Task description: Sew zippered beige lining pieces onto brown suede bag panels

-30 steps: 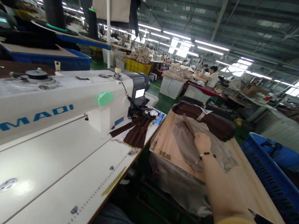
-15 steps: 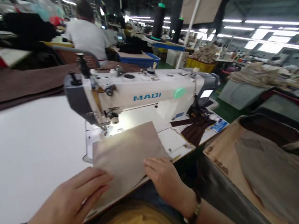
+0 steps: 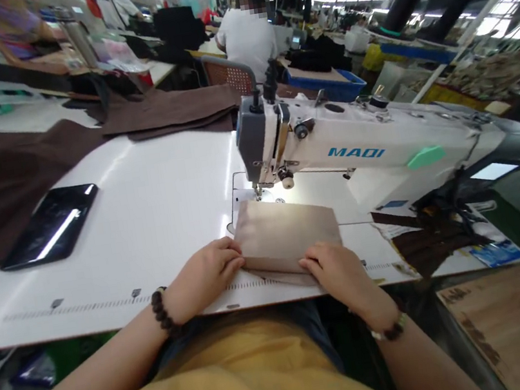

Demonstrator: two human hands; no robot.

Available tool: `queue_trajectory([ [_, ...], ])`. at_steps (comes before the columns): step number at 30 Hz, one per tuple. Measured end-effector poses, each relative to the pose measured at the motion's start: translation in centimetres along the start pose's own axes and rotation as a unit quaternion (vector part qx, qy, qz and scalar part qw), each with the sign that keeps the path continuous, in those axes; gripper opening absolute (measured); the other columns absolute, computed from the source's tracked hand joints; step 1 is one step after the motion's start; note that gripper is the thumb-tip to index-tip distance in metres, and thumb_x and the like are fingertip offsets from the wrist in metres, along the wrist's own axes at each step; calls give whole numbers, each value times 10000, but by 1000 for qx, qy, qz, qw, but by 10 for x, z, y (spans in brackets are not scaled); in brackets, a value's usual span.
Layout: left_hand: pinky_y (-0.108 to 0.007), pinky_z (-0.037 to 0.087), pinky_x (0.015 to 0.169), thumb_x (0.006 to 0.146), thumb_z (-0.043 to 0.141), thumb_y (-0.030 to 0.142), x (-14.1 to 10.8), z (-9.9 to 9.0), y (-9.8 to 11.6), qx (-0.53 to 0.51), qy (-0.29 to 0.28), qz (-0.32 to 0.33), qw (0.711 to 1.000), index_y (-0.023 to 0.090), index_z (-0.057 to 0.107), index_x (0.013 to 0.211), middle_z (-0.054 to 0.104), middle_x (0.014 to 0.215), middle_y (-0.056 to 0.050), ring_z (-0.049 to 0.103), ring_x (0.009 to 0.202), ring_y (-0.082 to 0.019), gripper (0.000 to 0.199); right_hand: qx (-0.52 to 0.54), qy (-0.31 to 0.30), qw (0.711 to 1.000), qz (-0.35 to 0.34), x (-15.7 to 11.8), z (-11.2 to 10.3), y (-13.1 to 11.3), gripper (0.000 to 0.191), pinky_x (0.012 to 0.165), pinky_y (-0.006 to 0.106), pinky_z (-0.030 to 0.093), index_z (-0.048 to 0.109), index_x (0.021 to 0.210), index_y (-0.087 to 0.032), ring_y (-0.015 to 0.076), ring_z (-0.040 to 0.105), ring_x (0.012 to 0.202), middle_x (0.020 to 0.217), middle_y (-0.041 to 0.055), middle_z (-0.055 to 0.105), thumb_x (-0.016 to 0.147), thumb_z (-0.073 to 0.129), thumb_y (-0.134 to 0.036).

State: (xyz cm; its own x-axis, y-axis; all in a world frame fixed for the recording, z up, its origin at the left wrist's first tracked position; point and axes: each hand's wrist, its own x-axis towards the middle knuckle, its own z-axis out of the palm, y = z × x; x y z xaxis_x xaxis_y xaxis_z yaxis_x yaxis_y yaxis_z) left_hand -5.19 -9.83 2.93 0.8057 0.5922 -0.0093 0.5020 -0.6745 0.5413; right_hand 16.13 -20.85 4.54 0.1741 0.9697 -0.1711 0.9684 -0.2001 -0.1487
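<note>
A beige fabric piece [image 3: 287, 227] lies on the white sewing table just in front of the needle area of a MAQI sewing machine [image 3: 355, 148]. Its near edge is turned up in a fold, with a lower layer showing beneath. My left hand [image 3: 210, 271] is closed on the fabric's left edge, thumb and fingers together. On the near right part, my right hand [image 3: 337, 271] pinches the folded edge. The fabric's far edge rests close to the presser foot [image 3: 258, 192], apart from it or just touching; I cannot tell which.
A black tablet-like device [image 3: 52, 226] lies at the left, beside dark brown fabric [image 3: 7, 174]. More brown cloth [image 3: 169, 111] is stacked behind. Brown scraps [image 3: 423, 242] sit under the machine's right end. A person in white [image 3: 247, 40] sits beyond, near a blue crate [image 3: 326, 84].
The view has turned left, bringing the black device into sight. My left hand has come onto the fabric's left edge, and the near edge now appears folded up.
</note>
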Motion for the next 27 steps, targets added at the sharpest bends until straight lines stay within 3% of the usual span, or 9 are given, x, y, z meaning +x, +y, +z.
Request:
queue_trajectory([
  [5,-234,449,713,798,496,205,-1,-4,-5,-43,-11,-47,998,157,622,665,548,890,-24,550,735,-120,190,4,-43,999,-6,10,-2,4,240,538,245,233,602,649,-189,143,555,668,678,17,632,832,518,-320],
  [10,-253,450,663,799,500,194,-2,6,-3,48,15,-76,996,140,584,679,530,851,-33,527,677,-127,156,-16,-65,998,-3,13,-2,3,247,531,252,235,602,650,-188,157,575,668,682,30,641,834,509,-323],
  [13,-284,447,724,820,468,139,-8,10,1,115,43,-34,992,151,589,853,524,932,-55,528,781,-162,126,-40,-72,997,1,9,1,-2,174,511,253,242,589,731,-189,173,595,665,681,29,640,820,533,-328],
  [16,-356,410,845,849,429,113,-13,10,0,193,20,70,978,207,538,1099,495,1105,-78,490,948,-209,289,-77,-68,994,-37,3,5,-9,144,486,249,280,559,933,-212,171,587,599,692,19,631,810,557,-287],
  [19,-450,308,963,852,433,108,-5,5,-8,266,10,121,956,211,487,1206,414,1261,-110,410,1099,-265,372,-109,-3,981,-163,7,8,-12,357,653,295,411,470,1176,-263,186,590,773,934,55,621,827,507,-194],
  [22,-500,194,1024,860,429,111,21,-1,-20,303,29,115,946,261,459,1242,373,1312,-87,349,1171,-275,412,-100,66,954,-275,20,9,-14,440,943,460,329,392,1276,-255,244,409,1158,1316,80,416,848,431,-163],
  [24,-502,164,1036,873,420,132,39,-3,-25,308,29,118,943,272,461,1242,404,1285,-75,350,1170,-267,397,-78,56,949,-299,29,9,-18,427,960,453,334,393,1280,-228,241,362,1189,1395,60,315,856,425,-196],
  [27,-481,185,1031,890,402,155,54,-5,-29,306,16,135,942,246,465,1244,450,1245,-69,371,1144,-261,371,-79,35,955,-283,34,10,-29,464,847,404,430,408,1280,-200,248,449,1038,1364,86,357,833,495,-287],
])
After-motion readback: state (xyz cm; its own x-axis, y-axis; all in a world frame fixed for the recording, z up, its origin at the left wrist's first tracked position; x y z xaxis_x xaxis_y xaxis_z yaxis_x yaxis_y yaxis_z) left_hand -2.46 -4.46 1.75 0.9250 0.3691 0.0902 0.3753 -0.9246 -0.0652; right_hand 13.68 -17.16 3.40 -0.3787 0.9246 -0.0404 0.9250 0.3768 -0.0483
